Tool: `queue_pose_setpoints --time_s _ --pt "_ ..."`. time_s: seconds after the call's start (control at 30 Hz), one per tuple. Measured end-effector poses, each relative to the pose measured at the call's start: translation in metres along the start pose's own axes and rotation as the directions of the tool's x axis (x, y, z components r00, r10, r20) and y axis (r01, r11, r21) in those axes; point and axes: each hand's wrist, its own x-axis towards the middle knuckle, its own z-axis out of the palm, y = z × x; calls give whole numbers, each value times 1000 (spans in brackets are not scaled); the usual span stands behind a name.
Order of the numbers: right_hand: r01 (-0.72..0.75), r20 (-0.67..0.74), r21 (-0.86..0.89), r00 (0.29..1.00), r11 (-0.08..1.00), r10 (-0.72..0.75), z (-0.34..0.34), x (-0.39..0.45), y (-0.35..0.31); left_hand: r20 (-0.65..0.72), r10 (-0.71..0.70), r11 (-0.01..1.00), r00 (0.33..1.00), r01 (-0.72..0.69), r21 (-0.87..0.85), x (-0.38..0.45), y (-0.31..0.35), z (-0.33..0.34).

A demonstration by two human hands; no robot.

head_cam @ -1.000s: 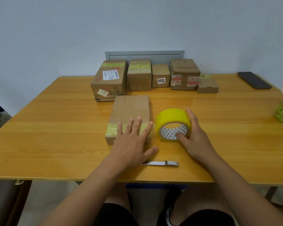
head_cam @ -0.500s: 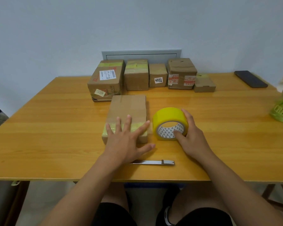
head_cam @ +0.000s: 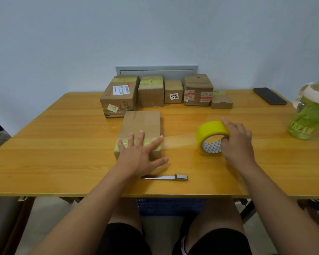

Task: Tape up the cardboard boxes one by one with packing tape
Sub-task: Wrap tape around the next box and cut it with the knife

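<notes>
The roll (head_cam: 211,138) has moved right, away from the box (head_cam: 141,129), since the earlier frames, and a clear strip of tape (head_cam: 179,141) now stretches between them. The table (head_cam: 63,144) carries everything. The box lies flat at its middle, with a yellowish tape band across its near end. Behind the box, five boxes (head_cam: 151,90) stand in a row along the wall. Far right of the box stands a green jar (head_cam: 310,111), and behind that a phone (head_cam: 269,95). The left hand (head_cam: 139,153) presses flat on the near end of the box, fingers spread and straight. The right hand (head_cam: 237,140) grips the roll, thumb curled into its core, fingers over the rim. A knife (head_cam: 164,177) lies just in front of the box.
</notes>
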Motion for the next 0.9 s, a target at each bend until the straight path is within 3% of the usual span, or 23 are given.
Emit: queue_pose_setpoints --time_s 0.1,0.2,0.27,0.33,0.4,0.5,0.6,0.73,0.9 --pt "18 -103 -87 994 996 -27 -4 -17 -8 14 -5 1000 1000 5 -14 0 0 -1" --pt "380 -281 -83 878 921 -387 3 -48 -32 41 -5 998 999 7 -57 1 0 -3" --pt "629 -117 -15 771 777 -626 18 -68 -49 49 -17 992 999 23 -122 2 0 -5" --pt "700 181 57 694 712 -697 35 -82 -61 39 -37 983 999 44 -177 3 1 -5" --pt "675 383 59 665 735 -642 48 -89 -66 30 -53 974 998 59 -220 3 0 -5" --pt "617 434 57 693 785 -576 54 -90 -67 -8 -77 961 997 72 -265 5 -4 -4" --pt "553 440 115 717 825 -541 48 -86 -63 -44 -83 958 996 68 -279 9 -6 -1" --pt "366 414 234 801 901 -433 38 -77 -53 -57 -74 964 996 57 -259 10 -9 -1" --pt "178 252 512 904 840 -344 35 -68 -60 -71 -60 966 996 40 -254 6 -13 1"
